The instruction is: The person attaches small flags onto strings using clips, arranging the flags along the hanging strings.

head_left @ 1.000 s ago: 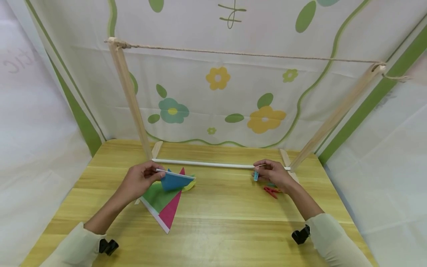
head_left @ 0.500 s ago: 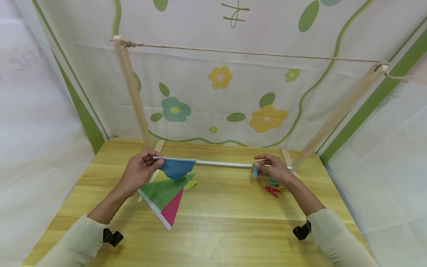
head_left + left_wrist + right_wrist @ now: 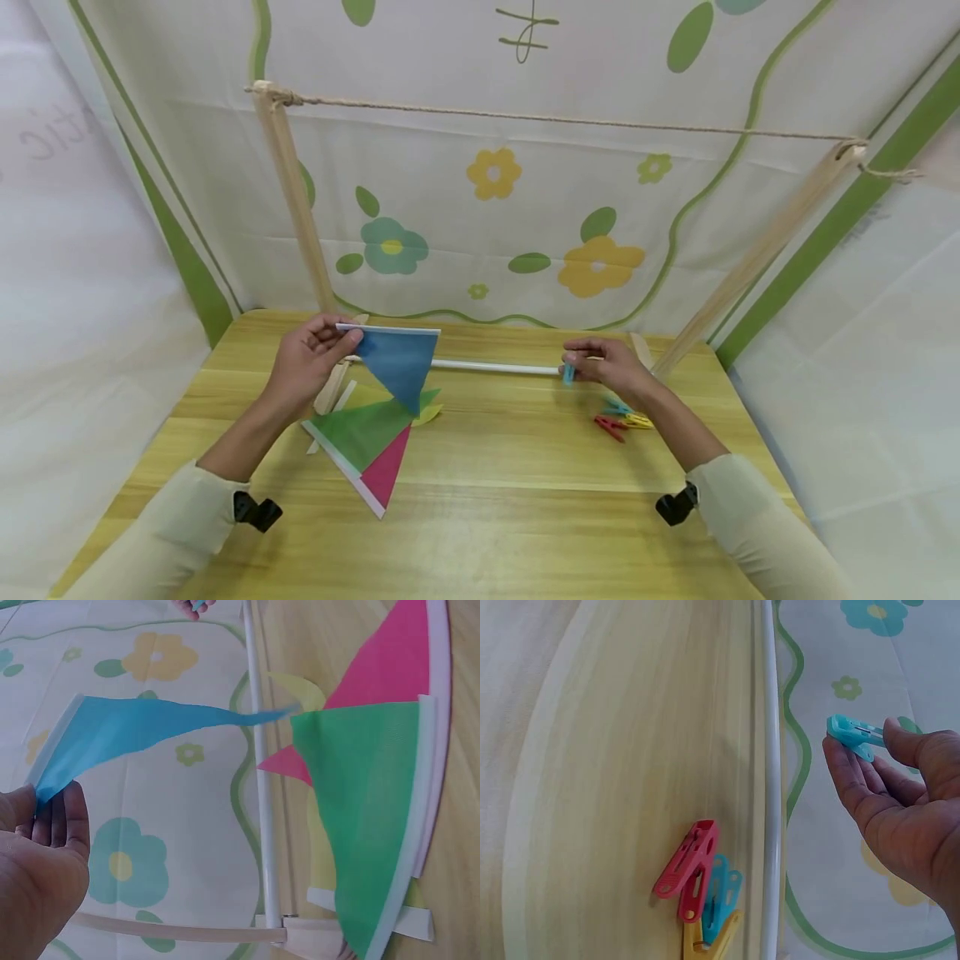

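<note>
My left hand (image 3: 306,360) pinches a blue triangular pennant (image 3: 401,367) by one end of its white top band, and the point hangs down. Below it on the table lie a green pennant (image 3: 367,802), a pink pennant (image 3: 390,660) and a yellow pennant (image 3: 321,840), overlapping each other. Between thumb and fingers, my right hand (image 3: 907,802) holds a light blue clothespin (image 3: 853,735) above the table. Near that hand several more clothespins lie in a small heap: a red clothespin (image 3: 690,866), a blue clothespin (image 3: 720,896) and a yellow clothespin (image 3: 711,937).
A twine line (image 3: 525,118) runs between two wooden posts, the left post (image 3: 292,192) and the right post (image 3: 757,258). Low down, a white rod (image 3: 495,367) spans between them. Behind hangs a flower-printed cloth (image 3: 450,75). The wooden table (image 3: 510,517) extends in front.
My left hand has lifted the blue pennant up off the others, and it now hangs unfolded. My right hand has risen slightly with the clothespin.
</note>
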Motion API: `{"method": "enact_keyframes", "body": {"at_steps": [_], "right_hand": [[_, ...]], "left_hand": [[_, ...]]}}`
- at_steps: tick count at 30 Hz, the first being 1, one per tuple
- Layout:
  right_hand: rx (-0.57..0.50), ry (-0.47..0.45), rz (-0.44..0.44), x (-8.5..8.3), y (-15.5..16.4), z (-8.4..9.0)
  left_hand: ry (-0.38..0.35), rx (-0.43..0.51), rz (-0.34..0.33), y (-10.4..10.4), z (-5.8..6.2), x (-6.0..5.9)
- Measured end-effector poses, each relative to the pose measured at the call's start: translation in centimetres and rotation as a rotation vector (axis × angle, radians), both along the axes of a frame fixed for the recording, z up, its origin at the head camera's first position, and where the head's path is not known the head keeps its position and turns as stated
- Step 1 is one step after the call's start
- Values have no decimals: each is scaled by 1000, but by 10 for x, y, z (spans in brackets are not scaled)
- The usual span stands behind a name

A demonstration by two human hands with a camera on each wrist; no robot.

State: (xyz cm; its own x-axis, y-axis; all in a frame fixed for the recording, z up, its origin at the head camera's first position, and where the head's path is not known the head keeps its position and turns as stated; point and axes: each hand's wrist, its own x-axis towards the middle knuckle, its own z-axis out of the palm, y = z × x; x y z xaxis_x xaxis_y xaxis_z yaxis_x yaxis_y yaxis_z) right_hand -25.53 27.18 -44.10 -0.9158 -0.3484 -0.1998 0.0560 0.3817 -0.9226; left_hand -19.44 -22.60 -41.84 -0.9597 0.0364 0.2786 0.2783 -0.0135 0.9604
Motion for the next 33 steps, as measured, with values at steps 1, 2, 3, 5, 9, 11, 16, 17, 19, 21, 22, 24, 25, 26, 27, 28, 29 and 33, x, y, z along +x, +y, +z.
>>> {"method": "enact_keyframes", "body": {"at_steps": [1,2,3,5,9,11,16,17,19,21,22,24,25,26,27,28,29,33], "right_hand": [[0,3,1,-1,-1,2],[2,6,0,-1,-1,3],[4,13,6,-1,-2,5],[10,24,10,-1,-3,7],[4,33,21,-2,-4,11],[-3,27,20,-2,-5,13],[-16,23,28,-3,-8,17],[-17,27,32,-3,-8,18],[-17,36,40,-3,-9,20],[-12,48,48,-4,-10,24],[-5,54,50,-4,-10,25],[8,63,51,-4,-10,28],[9,65,49,-5,-11,29],[12,66,47,-5,-11,30],[12,68,47,-5,-11,31],[9,70,49,-5,-12,32],[5,72,49,-6,-12,33],[-3,87,56,-6,-14,38]], "left_hand": [[-3,11,4,0,2,-1],[-7,22,7,0,3,-2],[-12,35,8,0,5,-3],[-21,81,4,1,8,-5],[-29,157,13,3,13,-9],[-33,195,29,4,16,-10],[-26,295,62,8,21,-14],[-20,315,62,9,21,-15],[-11,340,59,10,23,-16],[-3,360,52,11,24,-17],[-1,368,51,11,25,-17],[4,379,50,13,28,-19],[5,389,48,14,29,-19],[5,397,47,15,30,-20],[4,404,48,16,32,-21],[4,406,51,17,33,-21],[2,415,49,18,35,-22],[-2,434,45,23,42,-24]]}}
